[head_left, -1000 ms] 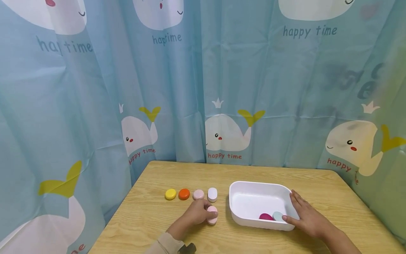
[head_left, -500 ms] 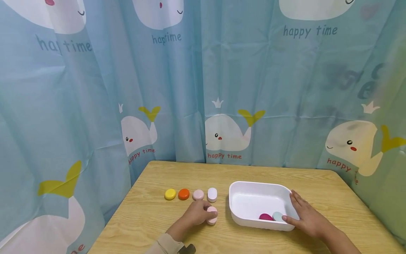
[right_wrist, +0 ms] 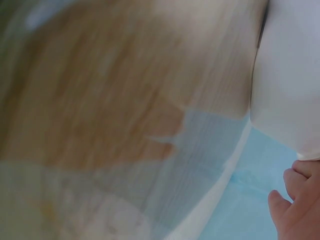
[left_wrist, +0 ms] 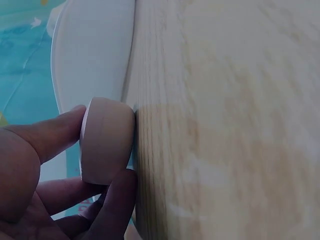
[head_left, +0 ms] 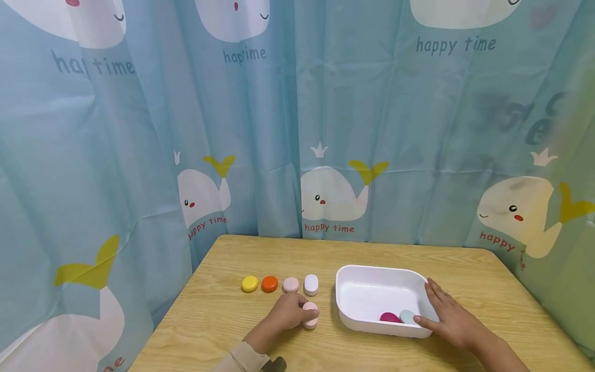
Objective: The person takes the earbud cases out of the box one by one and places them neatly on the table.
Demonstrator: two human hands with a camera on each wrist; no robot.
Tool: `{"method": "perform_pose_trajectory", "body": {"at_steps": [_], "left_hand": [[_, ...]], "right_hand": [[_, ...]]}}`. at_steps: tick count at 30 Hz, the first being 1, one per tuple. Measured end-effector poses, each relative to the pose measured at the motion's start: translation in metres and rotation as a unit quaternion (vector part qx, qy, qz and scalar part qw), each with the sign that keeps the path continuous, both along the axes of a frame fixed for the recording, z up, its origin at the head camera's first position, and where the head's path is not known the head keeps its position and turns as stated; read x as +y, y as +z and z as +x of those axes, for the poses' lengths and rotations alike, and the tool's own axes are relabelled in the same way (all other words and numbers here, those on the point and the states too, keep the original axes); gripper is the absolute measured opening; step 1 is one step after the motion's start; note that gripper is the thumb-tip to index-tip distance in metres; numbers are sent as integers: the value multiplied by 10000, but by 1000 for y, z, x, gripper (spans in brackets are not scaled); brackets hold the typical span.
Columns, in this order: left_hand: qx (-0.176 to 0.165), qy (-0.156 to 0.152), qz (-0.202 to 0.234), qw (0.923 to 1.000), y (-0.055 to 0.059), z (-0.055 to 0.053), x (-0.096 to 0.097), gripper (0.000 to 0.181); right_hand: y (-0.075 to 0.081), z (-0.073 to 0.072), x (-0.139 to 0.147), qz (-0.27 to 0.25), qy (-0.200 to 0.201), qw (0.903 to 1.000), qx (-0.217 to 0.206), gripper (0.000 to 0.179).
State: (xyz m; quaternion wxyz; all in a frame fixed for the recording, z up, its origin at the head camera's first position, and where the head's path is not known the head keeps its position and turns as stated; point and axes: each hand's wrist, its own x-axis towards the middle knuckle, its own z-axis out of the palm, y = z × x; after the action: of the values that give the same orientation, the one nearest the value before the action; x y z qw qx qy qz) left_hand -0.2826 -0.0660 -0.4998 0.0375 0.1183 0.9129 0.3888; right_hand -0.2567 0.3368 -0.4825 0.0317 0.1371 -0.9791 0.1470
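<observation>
My left hand (head_left: pixel 289 312) pinches a thick pale pink oval piece (head_left: pixel 310 321) at the table surface, left of a white plastic box (head_left: pixel 362 324). In the left wrist view, thumb and fingertips hold this rounded piece (left_wrist: pixel 107 142) on edge against the wood grain, with the box wall (left_wrist: pixel 95 50) behind it. My right hand (head_left: pixel 453 320) rests along the box's right end, fingers fairly straight and thumb at the near rim. Inside the box lie a magenta piece (head_left: pixel 389 318) and a pale blue-green piece (head_left: pixel 407 316). The right wrist view shows fingertips (right_wrist: pixel 295 182) at the box edge.
Behind my left hand, a yellow piece (head_left: pixel 249 284), an orange piece (head_left: pixel 269 284), a pink piece (head_left: pixel 291 284) and a white oblong piece (head_left: pixel 311 284) stand in a row on the wooden table (head_left: pixel 260 250). A blue whale-print curtain (head_left: pixel 269 196) hangs around it.
</observation>
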Motion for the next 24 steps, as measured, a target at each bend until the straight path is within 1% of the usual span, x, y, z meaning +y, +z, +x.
{"method": "perform_pose_trajectory", "body": {"at_steps": [10, 16, 20, 22, 24], "left_hand": [[91, 69, -201, 9997, -5, -2, -2, 31], [142, 49, -298, 9994, -4, -1, -4, 30], [42, 121, -174, 9998, 1, -5, -7, 33], [-22, 156, -5, 9999, 4, -8, -8, 32], [-4, 143, 166, 9998, 7, -12, -9, 28]], "right_hand": [[-1, 1, 0, -82, 92, 9999, 67, 90], [-2, 1, -1, -7, 25, 10000, 18, 90], [-2, 0, 0, 70, -27, 10000, -6, 92], [-2, -1, 1, 64, -33, 10000, -9, 92], [-2, -1, 1, 45, -36, 10000, -3, 92]]}}
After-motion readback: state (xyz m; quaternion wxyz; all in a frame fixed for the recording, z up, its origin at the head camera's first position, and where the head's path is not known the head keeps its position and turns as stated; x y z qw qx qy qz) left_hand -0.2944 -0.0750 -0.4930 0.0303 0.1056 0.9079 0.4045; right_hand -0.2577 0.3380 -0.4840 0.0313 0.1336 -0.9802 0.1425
